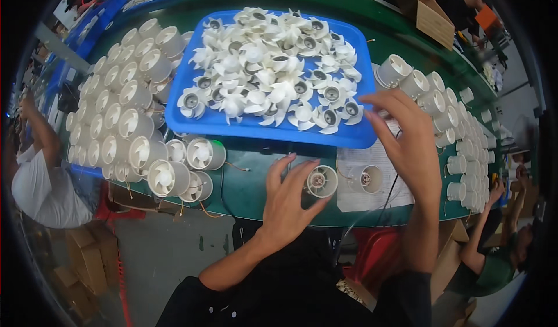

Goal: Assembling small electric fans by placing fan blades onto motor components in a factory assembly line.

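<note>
Apparently light, stiff and slick, the cup [321, 182] is standing by the near edge of the worktop [247, 189], offering its outside as the best hold to the grasping left hand [288, 202], while the empty right hand [410, 132] is hovering, loosely spread, at the right edge of the tray [256, 132].

White cylindrical housing [331, 182], mouth upward
</note>
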### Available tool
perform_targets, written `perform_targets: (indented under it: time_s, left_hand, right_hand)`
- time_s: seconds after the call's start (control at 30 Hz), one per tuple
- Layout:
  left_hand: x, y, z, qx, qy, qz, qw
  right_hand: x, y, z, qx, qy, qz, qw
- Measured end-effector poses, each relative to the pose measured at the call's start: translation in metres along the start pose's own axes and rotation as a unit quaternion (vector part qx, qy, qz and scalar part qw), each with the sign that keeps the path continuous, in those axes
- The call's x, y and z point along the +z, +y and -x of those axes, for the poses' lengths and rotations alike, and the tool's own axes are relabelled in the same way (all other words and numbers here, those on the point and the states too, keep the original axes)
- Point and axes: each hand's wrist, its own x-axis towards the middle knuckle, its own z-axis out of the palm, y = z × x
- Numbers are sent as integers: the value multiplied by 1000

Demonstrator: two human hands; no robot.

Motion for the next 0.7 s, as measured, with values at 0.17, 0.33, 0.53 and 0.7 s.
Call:
perform_targets:
  time_s: [0.17,0.33,0.53,0.7]
  left_hand:
    - [0,-2,2,-8,6,28,1000]
    - [2,-2,2,-1,-4,17,1000]
    - [2,1,0,2,1,6,1000]
    - [4,2,-1,11,7,6,1000]
  right_hand:
    - [17,12,-31,-163,-89,189,964]
    - [23,13,-35,-163,-123,225,953]
    - [28,28,-41,-278,-133,277,910]
    - [39,30,-48,-368,-104,353,854]
